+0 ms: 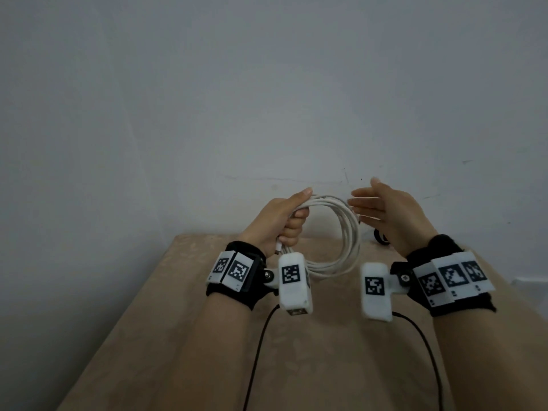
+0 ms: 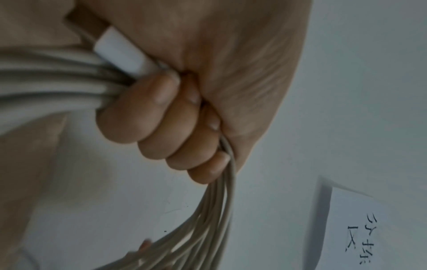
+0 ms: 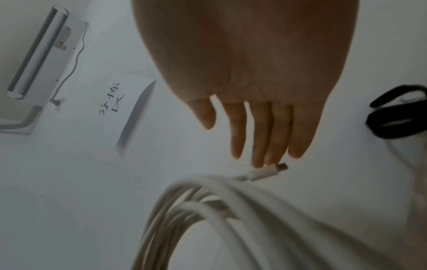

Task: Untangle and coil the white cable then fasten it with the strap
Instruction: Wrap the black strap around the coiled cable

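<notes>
1. Centre of the head view: left hand [image 1: 278, 221] grips the round, coiled white plastic cable [image 1: 341, 232].
2. Right hand [image 1: 382, 209] hovers beside it, fingers straight, holding nothing.
3. Black fabric strap [image 3: 397, 111], right edge of the right wrist view, looks unfastened; strapping remains.

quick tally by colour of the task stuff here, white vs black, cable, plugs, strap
White: 3, the coiled white cable, the plug in the left hand, the plug by the right hand fingertips
Black: 1, the strap lying on the table
Total: 4
</notes>
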Action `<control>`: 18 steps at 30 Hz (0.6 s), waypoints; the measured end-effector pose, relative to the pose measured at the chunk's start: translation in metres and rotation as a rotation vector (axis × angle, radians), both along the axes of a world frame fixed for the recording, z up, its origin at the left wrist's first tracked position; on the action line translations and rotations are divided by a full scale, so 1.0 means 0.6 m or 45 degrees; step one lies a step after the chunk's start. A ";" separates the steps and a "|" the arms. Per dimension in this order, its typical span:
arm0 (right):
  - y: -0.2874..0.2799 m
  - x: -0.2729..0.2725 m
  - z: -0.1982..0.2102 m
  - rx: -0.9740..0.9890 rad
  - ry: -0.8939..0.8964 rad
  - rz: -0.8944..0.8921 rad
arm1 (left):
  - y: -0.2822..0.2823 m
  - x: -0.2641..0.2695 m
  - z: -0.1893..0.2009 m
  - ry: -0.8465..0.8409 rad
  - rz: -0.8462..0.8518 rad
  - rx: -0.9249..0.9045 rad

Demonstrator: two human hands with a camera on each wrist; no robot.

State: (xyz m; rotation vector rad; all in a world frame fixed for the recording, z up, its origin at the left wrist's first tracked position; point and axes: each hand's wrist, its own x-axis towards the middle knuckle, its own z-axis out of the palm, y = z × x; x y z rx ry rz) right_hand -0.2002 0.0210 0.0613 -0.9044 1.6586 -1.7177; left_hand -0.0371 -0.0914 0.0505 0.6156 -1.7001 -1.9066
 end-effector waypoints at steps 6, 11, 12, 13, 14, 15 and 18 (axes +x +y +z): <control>0.011 -0.044 -0.018 0.023 -0.234 -0.267 | -0.002 -0.006 -0.004 0.058 0.087 0.013; 0.004 -0.048 -0.033 0.114 -0.396 -0.275 | -0.003 -0.010 -0.010 0.062 0.121 0.010; 0.003 -0.047 -0.034 0.130 -0.435 -0.253 | -0.003 -0.010 -0.011 0.060 0.117 0.009; 0.001 -0.045 -0.036 0.141 -0.465 -0.235 | -0.002 -0.011 -0.011 0.057 0.111 0.006; 0.000 -0.044 -0.038 0.149 -0.487 -0.225 | -0.001 -0.012 -0.010 0.054 0.105 0.005; 0.000 -0.043 -0.040 0.152 -0.501 -0.221 | 0.000 -0.012 -0.010 0.052 0.099 0.004; -0.004 -0.038 -0.045 0.149 -0.528 -0.206 | 0.000 -0.013 -0.010 0.051 0.092 0.004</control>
